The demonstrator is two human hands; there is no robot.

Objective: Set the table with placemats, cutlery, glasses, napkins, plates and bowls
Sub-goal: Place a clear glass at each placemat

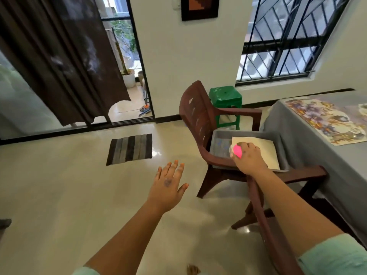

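hands at work over the brown plastic armchair, our landmark: right hand reaches into the grey plastic tub on its seat and curls round a clear glass with a pink patch, lying beside a white folded sheet, likely a napkin. left hand hangs left of the chair, fingers spread, holding nothing, probably for balance. right of the chair, the grey-clothed worktop already carries a floral placemat, so glasses seem next.
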